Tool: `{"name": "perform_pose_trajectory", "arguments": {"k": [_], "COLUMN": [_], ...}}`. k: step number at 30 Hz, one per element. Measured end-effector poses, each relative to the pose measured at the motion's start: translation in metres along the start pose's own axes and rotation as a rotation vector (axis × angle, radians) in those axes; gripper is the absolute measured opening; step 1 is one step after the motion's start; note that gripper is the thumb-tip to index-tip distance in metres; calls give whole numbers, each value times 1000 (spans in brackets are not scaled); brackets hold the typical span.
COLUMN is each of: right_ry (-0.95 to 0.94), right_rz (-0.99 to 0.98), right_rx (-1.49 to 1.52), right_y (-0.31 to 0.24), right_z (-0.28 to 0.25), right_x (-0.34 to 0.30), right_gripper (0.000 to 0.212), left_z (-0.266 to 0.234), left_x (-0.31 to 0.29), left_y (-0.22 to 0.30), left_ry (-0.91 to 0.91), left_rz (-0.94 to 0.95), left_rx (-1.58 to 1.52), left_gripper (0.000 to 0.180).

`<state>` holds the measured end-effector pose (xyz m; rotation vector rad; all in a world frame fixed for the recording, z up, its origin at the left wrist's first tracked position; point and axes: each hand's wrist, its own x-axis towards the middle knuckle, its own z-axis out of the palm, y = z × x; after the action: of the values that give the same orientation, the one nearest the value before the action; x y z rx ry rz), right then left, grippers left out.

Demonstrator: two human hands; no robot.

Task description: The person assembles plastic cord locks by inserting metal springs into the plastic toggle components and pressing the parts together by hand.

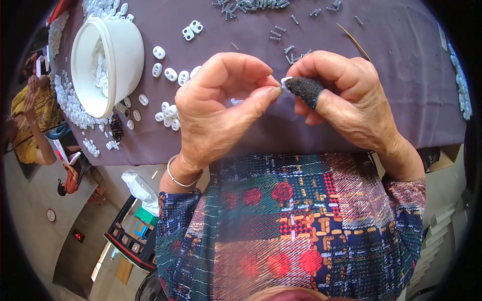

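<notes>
Okay, so we're looking down at two bare hands over a purple-grey cloth [416,75]. The right hand [351,103] has a small white piece [286,80] pinched at its fingertips, up front between the two hands, with a black fuzzy cover [305,91] on that thumb. The left hand [213,108] has thumb and index brought together at the tips, just beside the piece; whether there's something tiny in that pinch, we can't tell. White bangle [183,181] on that wrist.

Around them we've got springs [289,49] just past the right fingers, a bigger spring heap [258,5] at the top edge, and a thin brown stick [354,42] on the right. On the left, loose two-holed ovals [170,74], then a white tub [125,60] with more white bits inside and a big spread [70,100] beside it.

For writing, our best bets are the red-lit display [78,236] and the round clock [50,214], lower left, but both are too small for us to read.
</notes>
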<state>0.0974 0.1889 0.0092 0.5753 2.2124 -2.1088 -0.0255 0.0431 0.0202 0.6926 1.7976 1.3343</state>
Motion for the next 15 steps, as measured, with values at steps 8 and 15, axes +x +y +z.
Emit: {"name": "perform_pose_trajectory", "arguments": {"k": [8, 15], "right_ry": [6, 33], "right_rz": [10, -106], "right_rx": [-6, -114], "right_y": [2, 10], "right_z": [0, 2], "right_x": [0, 2], "right_gripper": [16, 17], "left_z": [1, 2], "left_x": [0, 1], "left_y": [-3, -6], "left_ry": [-14, -19], "left_rz": [52, 82], "left_rx": [55, 80], "left_gripper": [25, 25]}}
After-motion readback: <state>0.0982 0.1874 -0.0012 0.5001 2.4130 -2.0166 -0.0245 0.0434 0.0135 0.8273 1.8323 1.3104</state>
